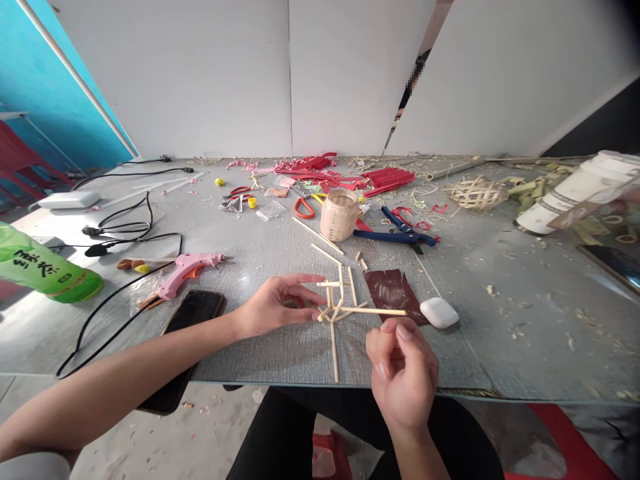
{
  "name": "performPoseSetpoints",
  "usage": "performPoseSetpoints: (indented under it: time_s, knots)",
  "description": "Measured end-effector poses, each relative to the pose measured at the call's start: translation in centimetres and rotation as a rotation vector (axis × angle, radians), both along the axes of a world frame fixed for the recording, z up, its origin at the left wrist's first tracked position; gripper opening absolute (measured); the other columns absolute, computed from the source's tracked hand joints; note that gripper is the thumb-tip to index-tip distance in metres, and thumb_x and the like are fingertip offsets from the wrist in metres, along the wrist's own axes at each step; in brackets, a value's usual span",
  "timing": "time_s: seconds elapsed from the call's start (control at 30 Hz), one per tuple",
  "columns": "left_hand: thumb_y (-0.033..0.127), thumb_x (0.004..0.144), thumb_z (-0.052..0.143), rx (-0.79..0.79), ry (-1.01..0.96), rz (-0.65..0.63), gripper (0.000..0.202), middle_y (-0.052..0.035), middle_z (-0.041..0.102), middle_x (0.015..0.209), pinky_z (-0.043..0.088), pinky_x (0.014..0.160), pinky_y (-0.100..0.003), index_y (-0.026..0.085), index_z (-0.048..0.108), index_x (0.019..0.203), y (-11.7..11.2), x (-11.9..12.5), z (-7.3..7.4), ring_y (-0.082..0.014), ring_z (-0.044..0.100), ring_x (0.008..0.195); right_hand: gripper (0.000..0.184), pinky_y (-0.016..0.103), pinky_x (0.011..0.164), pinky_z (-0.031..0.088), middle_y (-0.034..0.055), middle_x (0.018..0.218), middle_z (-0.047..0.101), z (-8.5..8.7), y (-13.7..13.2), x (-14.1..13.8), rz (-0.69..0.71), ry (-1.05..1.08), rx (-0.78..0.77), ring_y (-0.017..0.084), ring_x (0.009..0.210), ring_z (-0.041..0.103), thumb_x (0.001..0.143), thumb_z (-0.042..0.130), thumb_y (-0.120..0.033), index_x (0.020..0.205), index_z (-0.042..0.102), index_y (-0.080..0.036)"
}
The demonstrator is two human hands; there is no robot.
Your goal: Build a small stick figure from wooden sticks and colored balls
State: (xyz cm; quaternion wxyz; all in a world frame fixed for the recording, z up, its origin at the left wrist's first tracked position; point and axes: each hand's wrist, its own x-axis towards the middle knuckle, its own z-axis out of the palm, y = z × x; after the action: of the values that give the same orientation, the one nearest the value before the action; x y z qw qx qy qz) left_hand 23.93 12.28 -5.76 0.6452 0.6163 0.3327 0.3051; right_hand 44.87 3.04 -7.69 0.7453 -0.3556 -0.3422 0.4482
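Pale thin sticks are joined into a small stick frame (337, 303) that lies flat on the grey table (500, 333), near the front edge, just left of a brown sheet of sandpaper (393, 290). The left hand (273, 307) rests beside the frame. Its fingers (313, 279) are spread, and the tips touch the frame's left side at the top and at the bottom. The right hand (403, 373) hovers just in front of the frame, not touching it. Its fingers are curled in and pressed against the thumb. I cannot tell if something tiny is pinched there.

The frame looks weak. A hard push from the left hand could snap a stick or pop a joint. One long stick (334, 357) points at the table edge, so a bump from the right hand could twist the whole frame. The pink glue gun (185, 270) has a cord that a sliding arm could catch.
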Motion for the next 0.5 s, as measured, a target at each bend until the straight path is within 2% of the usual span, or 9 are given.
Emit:
performPoseSetpoints:
  time_s: [0.23,0.5]
  knots:
    - [0.027,0.082,0.087,0.016,0.007,0.01,0.068,-0.0141,0.08,0.116,0.059,0.091,-0.036,0.016,0.059,0.142,-0.18,0.08,-0.02,-0.0239,0.077,0.104,0.027,0.023,0.044,0.027,-0.0078,0.043,0.037,0.31,0.11,-0.17,-0.029,-0.01,-0.016,0.007,0.04,0.028,0.098,0.057,-0.034,0.077,0.066,-0.02]
    - [0.029,0.08,0.089,0.025,0.006,0.017,0.069,-0.0143,0.08,0.115,0.059,0.087,-0.034,0.017,0.059,0.142,-0.17,0.03,-0.16,-0.0237,0.078,0.102,0.027,0.023,0.043,0.027,-0.0079,0.042,0.037,0.75,0.06,-0.34,-0.051,-0.016,0.005,0.008,0.039,0.027,0.097,0.057,-0.034,0.075,0.064,-0.021]
